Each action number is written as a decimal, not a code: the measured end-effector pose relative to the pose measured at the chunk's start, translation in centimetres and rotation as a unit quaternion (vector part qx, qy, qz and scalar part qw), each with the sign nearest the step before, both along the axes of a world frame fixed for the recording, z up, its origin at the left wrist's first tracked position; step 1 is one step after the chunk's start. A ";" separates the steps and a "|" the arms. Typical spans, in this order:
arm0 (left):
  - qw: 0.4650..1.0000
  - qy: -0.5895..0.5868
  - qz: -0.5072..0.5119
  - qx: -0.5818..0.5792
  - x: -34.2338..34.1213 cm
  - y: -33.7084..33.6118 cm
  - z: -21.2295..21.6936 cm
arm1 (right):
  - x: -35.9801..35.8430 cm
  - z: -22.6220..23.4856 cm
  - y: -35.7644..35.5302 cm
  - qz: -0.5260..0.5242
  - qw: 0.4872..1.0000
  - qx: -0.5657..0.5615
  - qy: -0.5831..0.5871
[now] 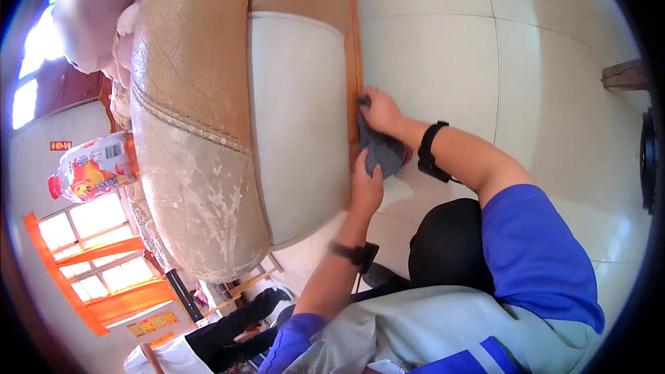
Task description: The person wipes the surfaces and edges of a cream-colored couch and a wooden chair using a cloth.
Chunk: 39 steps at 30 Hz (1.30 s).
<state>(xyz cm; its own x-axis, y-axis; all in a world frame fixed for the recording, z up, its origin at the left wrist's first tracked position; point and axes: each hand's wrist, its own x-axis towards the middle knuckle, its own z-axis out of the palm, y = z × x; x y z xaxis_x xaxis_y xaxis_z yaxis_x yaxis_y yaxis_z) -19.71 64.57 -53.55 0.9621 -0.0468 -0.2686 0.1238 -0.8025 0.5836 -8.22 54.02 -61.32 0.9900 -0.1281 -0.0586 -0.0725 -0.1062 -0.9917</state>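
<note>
My right hand (383, 112) is closed on the upper end of a dark grey, soft-looking piece of cloth (385, 154), right beside the front edge of a sofa (298, 118). Lower down, my left hand (367, 183) grips the same cloth between thumb and fingers. The cloth hangs between both hands, above the tiled floor. A small reddish thing (408, 156) peeks out at its right side, too little of it showing to name. Black bands circle both my wrists.
The sofa has a brown and whitish worn cover. A plush toy (93, 21) and a large drink bottle with a red cap (97, 166) are at its far left. Another person in black trousers (228, 325) is at the lower left. A wooden leg (623, 75) stands at the right.
</note>
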 end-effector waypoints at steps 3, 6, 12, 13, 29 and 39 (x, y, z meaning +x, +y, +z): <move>0.999 0.030 0.036 0.024 -1.8 0.2 1.3 | -2.8 0.9 0.9 0.075 0.995 -0.014 0.071; 0.996 0.035 0.081 0.027 -2.9 0.4 2.0 | -4.0 1.5 0.8 0.208 0.962 0.011 0.179; 0.992 -0.058 0.080 -0.077 -0.5 -2.0 6.5 | -1.1 5.8 -2.7 0.093 0.957 0.242 0.131; 0.990 -0.094 0.049 -0.090 0.4 -3.5 8.5 | 0.0 5.7 -3.4 0.046 0.953 0.280 0.108; 0.928 -0.360 -0.087 0.038 2.7 -2.2 15.1 | 0.5 18.9 -2.0 0.038 0.941 -0.133 -0.308; 0.945 -0.324 -0.045 -0.029 0.9 -2.6 15.8 | -0.2 20.5 -1.8 0.013 0.955 -0.154 -0.252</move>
<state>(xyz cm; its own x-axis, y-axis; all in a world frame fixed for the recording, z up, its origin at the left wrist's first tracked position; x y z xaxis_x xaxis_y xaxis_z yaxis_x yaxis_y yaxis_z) -18.77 61.96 -37.70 0.9155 -0.1325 0.3799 -0.3408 -0.7575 0.5568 -8.39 52.25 -40.77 0.8860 -0.0374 0.4622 0.4118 -0.3947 -0.8213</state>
